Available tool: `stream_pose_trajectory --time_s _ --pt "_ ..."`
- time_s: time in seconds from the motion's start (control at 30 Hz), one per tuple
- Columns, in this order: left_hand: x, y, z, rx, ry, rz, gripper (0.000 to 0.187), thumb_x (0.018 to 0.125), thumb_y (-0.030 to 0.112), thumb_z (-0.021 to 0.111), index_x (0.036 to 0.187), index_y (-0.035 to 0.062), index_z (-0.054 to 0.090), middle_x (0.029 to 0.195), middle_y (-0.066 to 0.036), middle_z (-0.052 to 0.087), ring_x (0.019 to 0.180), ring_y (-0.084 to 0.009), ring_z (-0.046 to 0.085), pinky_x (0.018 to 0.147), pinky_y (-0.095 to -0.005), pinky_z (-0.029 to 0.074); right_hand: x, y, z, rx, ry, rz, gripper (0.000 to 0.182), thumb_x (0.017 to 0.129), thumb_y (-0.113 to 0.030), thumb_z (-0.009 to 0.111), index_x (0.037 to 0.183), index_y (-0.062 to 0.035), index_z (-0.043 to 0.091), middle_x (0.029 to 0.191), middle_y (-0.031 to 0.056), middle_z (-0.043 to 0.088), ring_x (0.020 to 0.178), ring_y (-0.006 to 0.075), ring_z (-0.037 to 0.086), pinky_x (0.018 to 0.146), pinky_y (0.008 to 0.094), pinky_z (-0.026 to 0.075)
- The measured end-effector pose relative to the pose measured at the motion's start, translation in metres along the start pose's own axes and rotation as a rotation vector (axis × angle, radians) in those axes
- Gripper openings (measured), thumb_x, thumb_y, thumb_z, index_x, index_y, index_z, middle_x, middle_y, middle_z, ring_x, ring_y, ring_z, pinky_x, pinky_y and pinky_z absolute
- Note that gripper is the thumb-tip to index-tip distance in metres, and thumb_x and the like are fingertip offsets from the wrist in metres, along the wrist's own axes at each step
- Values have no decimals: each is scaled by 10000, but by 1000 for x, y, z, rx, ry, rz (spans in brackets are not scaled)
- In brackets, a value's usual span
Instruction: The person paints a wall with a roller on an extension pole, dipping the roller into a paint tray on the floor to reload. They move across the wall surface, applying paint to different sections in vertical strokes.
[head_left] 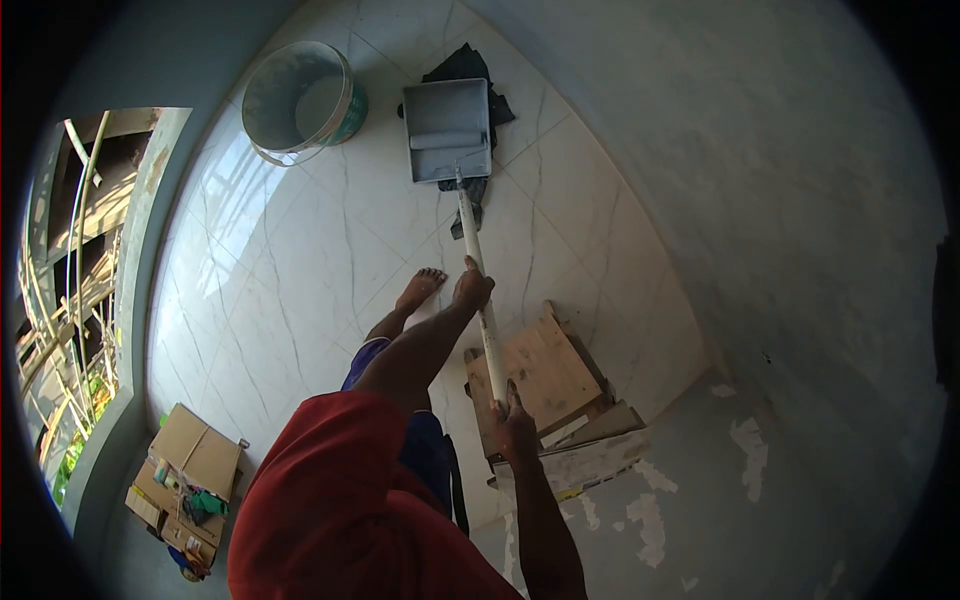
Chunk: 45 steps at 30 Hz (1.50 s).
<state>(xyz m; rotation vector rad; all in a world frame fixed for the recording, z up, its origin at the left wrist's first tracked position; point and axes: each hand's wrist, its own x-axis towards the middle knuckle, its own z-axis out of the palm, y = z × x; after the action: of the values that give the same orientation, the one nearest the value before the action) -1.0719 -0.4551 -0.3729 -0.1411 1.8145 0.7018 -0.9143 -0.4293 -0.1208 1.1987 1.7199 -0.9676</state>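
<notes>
My left hand (473,287) is wrapped round the white pole (490,340) of a paint roller, partway along its length. Lower down, near the pole's near end, my right hand (515,425) grips it too. At the far end the grey roller head (447,140) lies across a grey paint tray (420,165) on the floor. Black plastic sheeting (465,62) shows beneath the tray and around it. Grey paint coats the inside of the tray.
A large bucket (355,110) with grey residue stands left of the tray. Close to my right hand is a wooden stool-like piece (550,365). Cardboard boxes (200,450) sit by the window opening (150,230). The grey wall (760,200) rises at right, with peeling patches lower down.
</notes>
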Motion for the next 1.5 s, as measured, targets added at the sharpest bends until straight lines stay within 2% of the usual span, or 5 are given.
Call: stream_pose_trajectory --time_s 0.47,0.87,1.1,1.37,1.5 --pt "-22 -20 26 -75 -28 8 894 838 187 569 1454 -127 2 978 -275 632 768 -319 696 642 -387 580 -27 33 4 -26 63 -123 608 945 -270 496 1464 -10 313 1361 278 484 1198 423 529 1004 447 439" --pt "-20 30 -30 -389 27 137 811 821 107 611 1432 -115 127 920 -232 646 711 -306 703 580 -426 591 -24 11 -5 -87 223 -211 585 950 -287 540 1457 -59 359 1115 235 640 961 390 660 822 436 534" --pt "-96 9 -29 -1103 -340 -263 250 861 104 658 1056 27 522 865 -90 558 817 -257 632 748 -458 568 -113 107 55 -397 581 -259 550 884 -272 633 1371 -80 465 981 146 634 875 307 673 717 412 553" --pt "-177 -33 -8 -935 -269 -282 401 811 274 794 989 94 483 769 -38 503 653 -200 538 654 -423 551 -170 166 121 -63 580 -181 551 815 -237 707 1289 -42 506 1007 162 643 849 342 665 740 430 539" --pt "-238 -32 -19 -868 -185 -166 326 843 361 748 815 162 491 594 22 426 494 -158 455 527 -356 449 -184 190 158 301 258 -144 656 784 -272 748 1330 -39 469 931 173 675 838 344 677 740 430 537"
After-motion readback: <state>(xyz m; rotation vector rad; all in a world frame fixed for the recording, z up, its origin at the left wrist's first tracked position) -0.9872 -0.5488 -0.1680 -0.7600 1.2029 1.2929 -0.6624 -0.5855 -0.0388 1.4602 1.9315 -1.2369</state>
